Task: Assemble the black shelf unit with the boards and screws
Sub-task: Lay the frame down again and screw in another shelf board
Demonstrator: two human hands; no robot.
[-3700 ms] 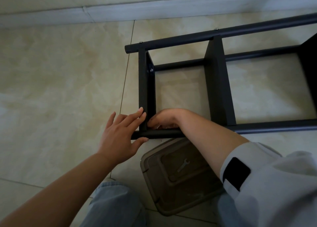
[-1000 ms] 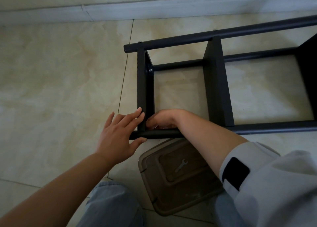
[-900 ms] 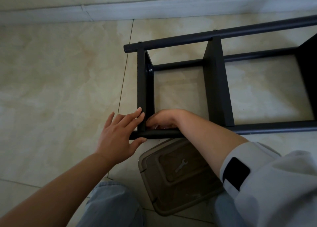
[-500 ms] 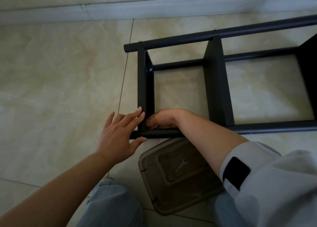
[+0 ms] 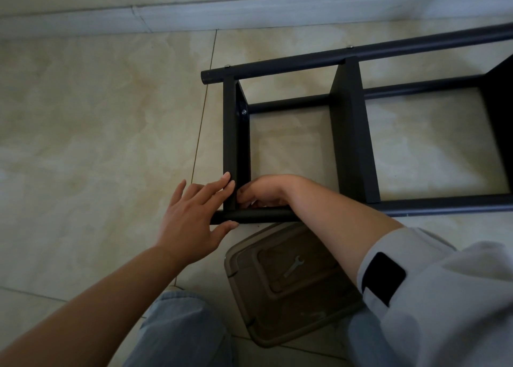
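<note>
step in hand appears to be fastening the end board (image 5: pixel 236 144) to the near tube (image 5: pixel 255 216) of the black shelf unit (image 5: pixel 352 133) lying on the floor (image 5: pixel 97 130) at 1 o'clock: left hand (image 5: pixel 191 216) flat, fingers straight, bracing the corner; right hand (image 5: pixel 262 191) curled inside it, contents hidden; next, seat and tighten the screw, spanner (image 5: pixel 294 266) waiting on the lid (image 5: pixel 291 297) at 5 o'clock.

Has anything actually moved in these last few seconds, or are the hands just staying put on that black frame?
Nothing visibly changed. The left hand still rests with straight fingers against the end board at the near corner of the black shelf unit, the right hand is still curled inside that corner, and the small wrench still lies on the plastic lid.
</note>
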